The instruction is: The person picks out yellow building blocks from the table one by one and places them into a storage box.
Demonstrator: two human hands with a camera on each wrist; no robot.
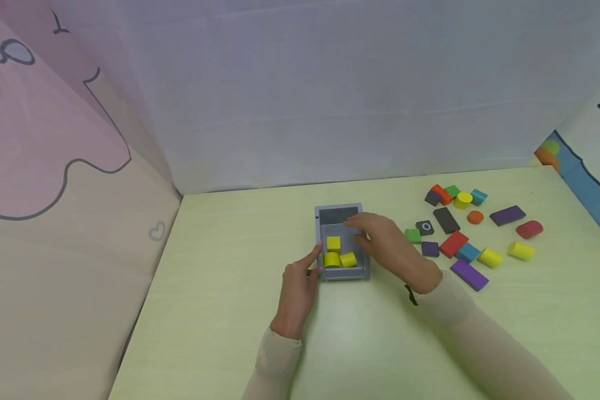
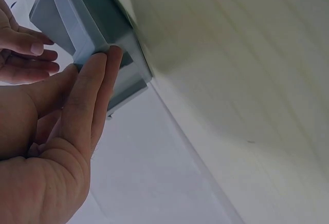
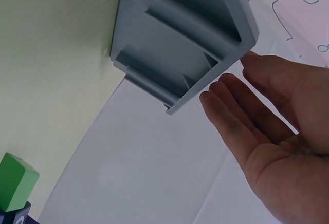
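A small grey plastic box (image 1: 343,273) sits on the table in front of the person. Inside it are a yellow square block (image 1: 333,243) and two yellow cylinders (image 1: 332,259), all toward its near left. The left hand (image 1: 298,286) holds the box at its left side; in the left wrist view, the fingers (image 2: 90,88) lie against the rim with the thumb close by. Over the right part of the box reaches the right hand (image 1: 386,244), its fingers loosely bent. Between thumb and fingers (image 3: 226,113) in the right wrist view, nothing shows.
Several coloured blocks lie scattered on the table's right side, among them a purple bar (image 1: 470,274), a red block (image 1: 454,243), a green block (image 1: 413,236) and a yellow cylinder (image 1: 521,250). Behind the table (image 1: 230,250) hangs a white cloth (image 1: 330,100); printed cloths flank it.
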